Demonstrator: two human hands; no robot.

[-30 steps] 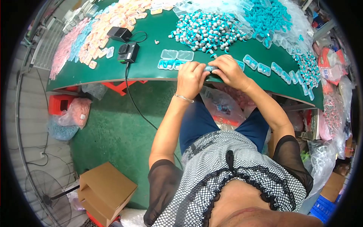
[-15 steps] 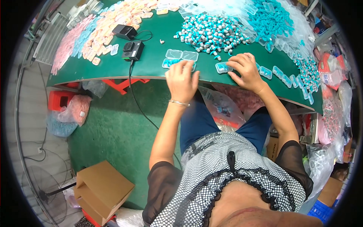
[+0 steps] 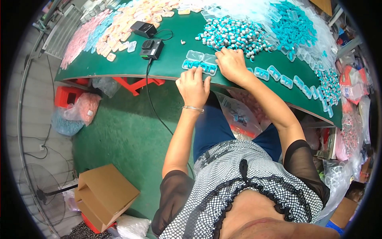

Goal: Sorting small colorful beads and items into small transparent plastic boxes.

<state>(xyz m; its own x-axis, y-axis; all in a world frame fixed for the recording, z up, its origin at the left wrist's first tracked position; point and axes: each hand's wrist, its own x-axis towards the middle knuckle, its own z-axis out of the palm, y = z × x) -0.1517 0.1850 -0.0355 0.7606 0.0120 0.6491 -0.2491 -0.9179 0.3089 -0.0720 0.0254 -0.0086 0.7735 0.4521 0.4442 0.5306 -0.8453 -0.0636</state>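
Two clear plastic cases with their lids raised on the far side lie at the table's near edge, filled with small teal-and-grey pieces. My left hand is at their near side, fingertips at the front edge and thumb apart. At their right end is my right hand, palm down with fingers extended beside the right raised lid. Whether those fingers touch the lid is hard to see. Closed cases with teal contents, such as this case, stretch in a row to the right.
Beyond the cases lies a heap of teal-and-grey pieces, with a teal pile behind it. Orange cases spread at the far left. A black device trails a cable over the near edge. A cardboard box stands on the floor.
My right hand has left a closed case and moved left to the open cases. My left hand has drawn back slightly toward their near edge. The view has shifted a little.
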